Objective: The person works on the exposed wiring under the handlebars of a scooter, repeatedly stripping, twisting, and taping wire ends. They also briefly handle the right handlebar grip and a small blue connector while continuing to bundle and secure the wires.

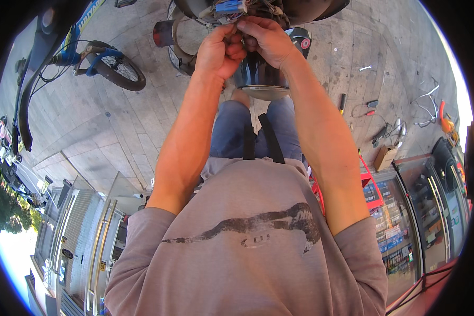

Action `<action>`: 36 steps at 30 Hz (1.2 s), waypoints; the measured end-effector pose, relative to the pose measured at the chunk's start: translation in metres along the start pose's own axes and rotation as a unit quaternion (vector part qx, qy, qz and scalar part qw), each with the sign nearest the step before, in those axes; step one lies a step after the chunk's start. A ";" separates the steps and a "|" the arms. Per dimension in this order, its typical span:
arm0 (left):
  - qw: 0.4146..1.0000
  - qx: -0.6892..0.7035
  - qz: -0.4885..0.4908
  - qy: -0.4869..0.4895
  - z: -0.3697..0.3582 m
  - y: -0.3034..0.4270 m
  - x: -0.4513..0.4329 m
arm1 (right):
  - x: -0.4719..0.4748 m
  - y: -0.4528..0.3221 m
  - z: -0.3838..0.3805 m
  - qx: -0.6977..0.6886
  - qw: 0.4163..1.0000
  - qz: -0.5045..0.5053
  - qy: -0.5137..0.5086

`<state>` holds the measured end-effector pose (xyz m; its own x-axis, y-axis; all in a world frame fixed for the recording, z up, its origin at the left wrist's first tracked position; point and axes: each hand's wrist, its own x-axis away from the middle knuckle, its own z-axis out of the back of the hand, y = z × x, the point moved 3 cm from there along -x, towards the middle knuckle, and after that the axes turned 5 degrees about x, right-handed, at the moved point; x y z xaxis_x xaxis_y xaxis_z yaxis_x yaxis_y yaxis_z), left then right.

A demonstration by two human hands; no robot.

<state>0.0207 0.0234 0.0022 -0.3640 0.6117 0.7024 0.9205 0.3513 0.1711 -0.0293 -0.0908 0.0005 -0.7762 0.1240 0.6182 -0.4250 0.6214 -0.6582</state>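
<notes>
Both of my hands meet at the top middle, at the open front of what looks like a scooter. My left hand [221, 53] has its fingers curled in, and my right hand [266, 39] pinches with thumb and forefinger right beside it. Whatever lies between the fingertips is too small and covered to make out. Just above them is a blue plastic connector [231, 6] among a bundle of wires [274, 10]. Below the hands, a dark glossy rounded housing [260, 73] with a clear lens rim reaches down to my knees.
A bicycle's front wheel [118, 69] stands at left. On the paving at right lie a wrench [365, 68], a yellow-and-black handle [342, 103], cables with a red clip [370, 113], a cardboard box [385, 157] and a metal frame [432, 102]. A red plastic frame [375, 203] is beside my right arm.
</notes>
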 end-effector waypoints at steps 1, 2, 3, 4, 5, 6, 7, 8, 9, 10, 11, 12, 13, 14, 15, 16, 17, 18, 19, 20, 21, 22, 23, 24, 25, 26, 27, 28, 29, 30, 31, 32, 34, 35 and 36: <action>1.000 0.006 0.011 0.003 -0.001 0.001 0.000 | 0.000 0.000 0.001 -0.013 0.999 -0.008 -0.036; 1.000 0.010 0.021 0.009 -0.003 0.002 0.000 | -0.001 -0.001 0.002 -0.002 0.999 -0.005 -0.037; 0.999 0.016 0.026 0.015 -0.005 0.002 0.000 | -0.002 -0.002 0.003 0.004 0.999 0.000 -0.040; 0.999 0.019 0.030 0.025 -0.006 0.002 0.000 | -0.002 -0.002 0.003 0.010 0.999 0.005 -0.041; 0.999 0.022 0.032 0.031 -0.007 0.002 0.001 | -0.002 -0.002 0.003 0.017 0.999 0.005 -0.036; 0.998 0.030 0.036 0.045 -0.008 0.001 0.002 | -0.003 -0.002 0.003 0.023 0.999 0.008 -0.029; 0.997 0.037 0.039 0.055 -0.008 0.001 0.003 | -0.002 -0.002 0.003 0.032 0.999 0.006 -0.018; 0.996 0.046 0.041 0.065 -0.008 -0.001 0.004 | -0.001 -0.002 0.001 0.043 0.999 0.011 -0.012; 0.995 0.050 0.038 0.080 -0.007 -0.002 0.004 | -0.001 -0.002 0.000 0.055 0.998 0.014 -0.003; 0.994 0.054 0.033 0.090 -0.006 -0.002 0.004 | 0.000 -0.002 0.000 0.071 0.997 0.019 0.013; 0.993 0.059 0.026 0.096 -0.006 -0.003 0.002 | 0.000 -0.002 -0.001 0.057 0.998 0.025 0.010; 0.993 0.063 0.025 0.095 -0.005 -0.003 0.002 | 0.000 -0.001 -0.003 0.042 0.999 0.030 0.011; 0.994 0.066 0.024 0.089 -0.004 -0.003 0.001 | 0.001 -0.002 -0.004 0.023 0.999 0.042 0.001; 0.994 0.068 0.021 0.083 -0.003 -0.004 0.000 | 0.000 -0.001 -0.004 0.040 0.999 0.031 0.016; 0.994 0.062 0.023 0.083 -0.002 -0.005 0.000 | 0.000 -0.002 -0.003 0.053 0.998 0.027 0.020; 0.995 0.053 0.022 0.081 -0.001 -0.004 0.000 | 0.000 -0.002 -0.003 0.066 0.997 0.018 0.027; 0.995 0.043 0.020 0.082 -0.001 -0.003 0.000 | -0.001 -0.003 -0.003 0.074 0.997 0.017 0.017; 0.996 0.041 0.025 0.074 -0.001 -0.003 0.000 | -0.001 -0.004 -0.002 0.082 0.997 0.010 0.011; 0.996 0.038 0.030 0.069 -0.002 -0.001 0.001 | -0.001 -0.004 -0.002 0.091 0.996 -0.001 0.010; 0.997 0.035 0.034 0.064 -0.002 -0.001 0.001 | -0.001 -0.005 -0.002 0.100 0.995 0.001 0.011; 0.996 0.032 0.037 0.072 -0.003 0.001 0.001 | 0.000 -0.006 -0.002 0.109 0.994 0.000 0.016; 0.995 0.031 0.040 0.081 -0.003 0.002 0.001 | 0.000 -0.007 -0.003 0.115 0.993 0.002 0.020; 0.995 0.030 0.040 0.083 -0.003 0.003 0.002 | 0.001 -0.006 -0.003 0.125 0.992 0.005 0.026; 0.995 0.027 0.040 0.091 -0.003 0.003 0.002 | 0.002 -0.007 -0.004 0.133 0.991 0.012 0.030; 0.995 0.026 0.038 0.093 -0.002 0.004 0.002 | 0.002 -0.007 -0.005 0.135 0.990 0.026 0.027; 0.996 0.026 0.033 0.082 -0.002 0.004 0.002 | 0.002 -0.007 -0.005 0.135 0.990 0.024 0.030; 0.995 0.040 0.043 0.082 -0.001 0.002 0.002 | 0.002 -0.006 -0.005 0.127 0.991 0.028 0.024; 0.995 0.055 0.049 0.068 -0.001 0.001 0.002 | 0.002 -0.006 -0.005 0.116 0.993 0.031 0.017; 0.995 0.065 0.053 0.060 -0.001 0.001 0.001 | 0.001 -0.006 -0.004 0.102 0.994 0.029 0.007; 0.994 0.079 0.059 0.039 -0.001 0.000 0.001 | 0.001 -0.006 -0.003 0.083 0.996 0.025 -0.004; 0.994 0.089 0.065 0.025 -0.001 -0.001 0.001 | 0.001 -0.006 -0.001 0.066 0.998 0.011 -0.009; 0.993 0.097 0.068 0.025 -0.001 -0.003 0.000 | 0.001 -0.007 0.001 0.087 0.996 0.019 -0.017; 0.996 0.073 0.047 0.024 0.000 -0.003 -0.001 | 0.001 -0.009 0.003 0.125 0.992 0.015 -0.022; 0.997 0.059 0.037 0.033 0.001 -0.003 0.000 | 0.001 -0.009 0.004 0.140 0.990 0.010 -0.017; 0.998 0.040 0.030 0.025 0.001 -0.003 0.001 | 0.000 -0.009 0.004 0.148 0.989 0.006 -0.009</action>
<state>0.0179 0.0237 0.0011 -0.2986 0.5983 0.7435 0.9255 0.3717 0.0726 -0.0275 -0.1000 0.0048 -0.7898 0.1141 0.6027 -0.5309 0.3650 -0.7648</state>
